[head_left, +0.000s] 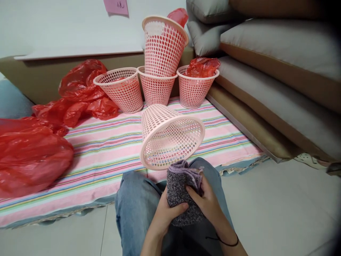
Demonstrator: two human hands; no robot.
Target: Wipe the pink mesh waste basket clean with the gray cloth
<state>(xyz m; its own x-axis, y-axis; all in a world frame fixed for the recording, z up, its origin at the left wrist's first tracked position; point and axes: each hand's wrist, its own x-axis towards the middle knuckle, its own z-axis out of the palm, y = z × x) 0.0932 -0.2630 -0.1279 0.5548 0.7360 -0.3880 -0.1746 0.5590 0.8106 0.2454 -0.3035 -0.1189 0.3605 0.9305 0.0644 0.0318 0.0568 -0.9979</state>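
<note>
Between my two hands is a folded dark grey speckled cloth (179, 190) with a light purple edge, held above my lap. My left hand (168, 212) grips its left side, thumb across the front. On the right side, my right hand (204, 199) pinches the cloth near its purple edge, with the thumb on the front. The fingers behind the cloth are hidden. Just beyond my hands, a pink perforated plastic basket (157, 124) lies on its side, its round mouth turned toward me.
Three pink baskets (125, 94) stand in a row at the back, and another basket (162, 46) rests tilted in the middle one. Red plastic bags (34, 156) spread across the striped cloth (101, 145) at left. Grey cushions (282, 46) are piled at right.
</note>
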